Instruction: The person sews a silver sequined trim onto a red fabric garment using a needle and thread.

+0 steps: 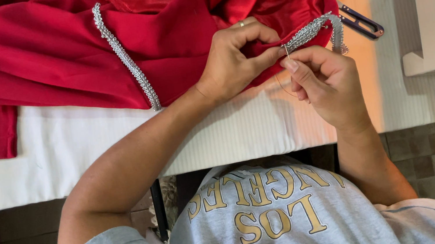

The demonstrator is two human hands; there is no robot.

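At table's edge, left hand [231, 61] pinches silver trim [306, 33]; right hand [326, 83] holds needle [286, 51].

single head cam, so no second view to overlap. looks steeply down from above wearer, facing out across white table [88, 155] edge toward red fabric [42, 57]. pretty close up, own grey shirt [280, 217] fills bottom of frame.
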